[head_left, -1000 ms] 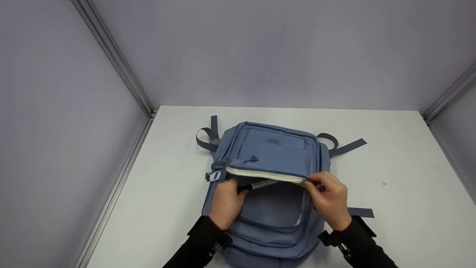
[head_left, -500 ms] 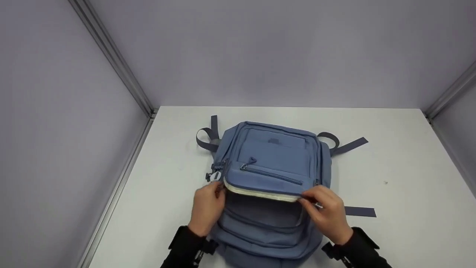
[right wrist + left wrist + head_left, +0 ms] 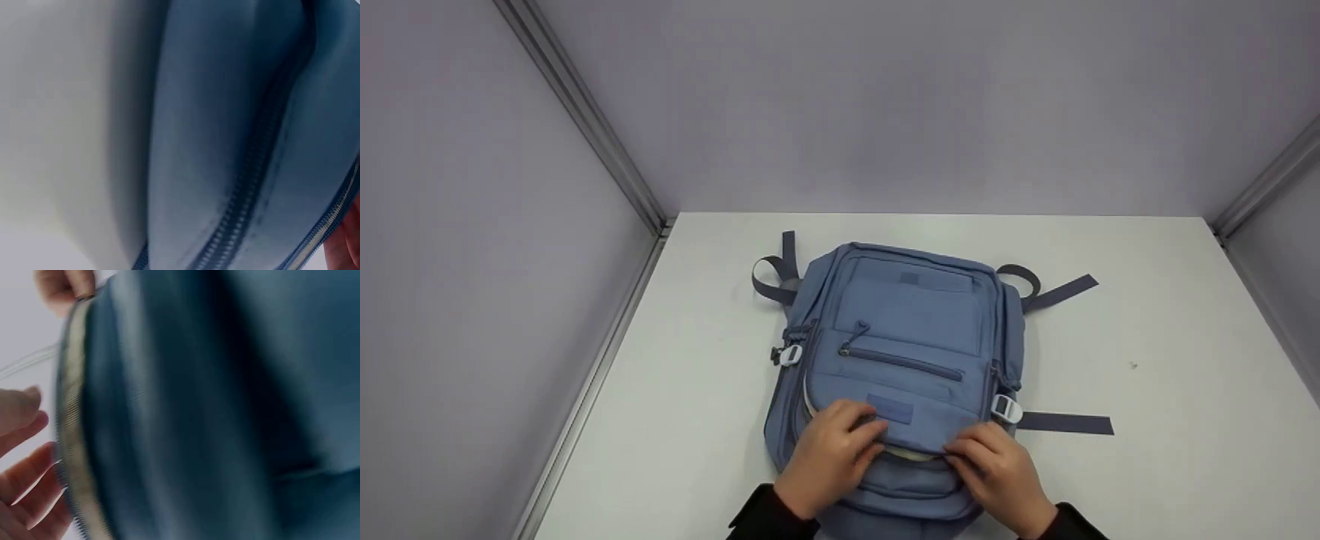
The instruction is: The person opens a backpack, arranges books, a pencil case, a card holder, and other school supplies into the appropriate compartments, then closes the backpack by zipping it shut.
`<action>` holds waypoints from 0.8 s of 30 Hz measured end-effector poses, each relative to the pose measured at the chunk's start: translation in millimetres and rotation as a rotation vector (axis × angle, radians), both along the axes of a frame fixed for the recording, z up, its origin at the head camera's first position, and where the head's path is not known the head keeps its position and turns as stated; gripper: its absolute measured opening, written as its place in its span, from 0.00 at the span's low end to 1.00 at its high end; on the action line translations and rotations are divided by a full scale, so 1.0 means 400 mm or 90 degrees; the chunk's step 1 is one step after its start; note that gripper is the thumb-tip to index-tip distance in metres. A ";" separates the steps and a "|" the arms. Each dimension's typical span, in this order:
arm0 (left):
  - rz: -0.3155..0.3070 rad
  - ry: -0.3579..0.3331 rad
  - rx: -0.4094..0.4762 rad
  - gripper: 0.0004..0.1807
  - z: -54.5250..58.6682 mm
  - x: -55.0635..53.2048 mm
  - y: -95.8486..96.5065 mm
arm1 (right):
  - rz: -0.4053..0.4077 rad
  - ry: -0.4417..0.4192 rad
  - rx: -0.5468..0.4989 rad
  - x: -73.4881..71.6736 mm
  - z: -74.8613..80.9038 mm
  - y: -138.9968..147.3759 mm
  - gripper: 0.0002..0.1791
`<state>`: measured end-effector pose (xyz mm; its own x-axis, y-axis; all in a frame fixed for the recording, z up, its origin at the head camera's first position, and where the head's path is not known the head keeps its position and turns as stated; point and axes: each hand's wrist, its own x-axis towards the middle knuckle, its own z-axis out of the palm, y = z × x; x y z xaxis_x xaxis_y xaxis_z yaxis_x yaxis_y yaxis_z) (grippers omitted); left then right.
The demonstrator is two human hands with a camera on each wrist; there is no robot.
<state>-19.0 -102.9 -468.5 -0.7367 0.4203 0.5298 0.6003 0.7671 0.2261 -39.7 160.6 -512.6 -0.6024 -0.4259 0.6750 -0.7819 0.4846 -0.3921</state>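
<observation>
A blue backpack lies front side up on a white table. Its front pocket flap is folded down over the pocket, with a pale zipper edge showing along the bottom. At that edge, toward the left, is my left hand. In the left wrist view, its fingers touch the zipper teeth, thumb held apart from the flap. Farther right, my right hand pinches the flap's rim between thumb and fingers. The pocket's inside is hidden beneath the flap.
Dark straps stick out from the backpack's sides. White buckles hang at left and right. A small zipper pull sits on the flap. Grey walls stand behind and beside the table.
The flap has come down toward me over the pocket opening. A dark marker in my left hand went out of sight; that hand then moved to the flap's edge. My right hand moved down with the flap.
</observation>
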 end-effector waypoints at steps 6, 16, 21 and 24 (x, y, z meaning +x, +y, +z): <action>0.000 0.040 -0.064 0.10 -0.057 0.009 0.004 | 0.012 0.018 -0.012 0.001 -0.008 -0.004 0.05; 0.011 0.092 -0.093 0.06 -0.080 0.018 0.006 | 0.019 0.014 -0.063 -0.027 0.013 0.020 0.13; 0.007 0.113 -0.121 0.07 -0.087 0.016 0.007 | -0.131 -0.026 -0.036 -0.074 0.040 0.060 0.05; 0.009 0.114 -0.122 0.07 -0.088 0.015 0.007 | -0.224 -0.122 0.016 -0.113 0.056 0.083 0.13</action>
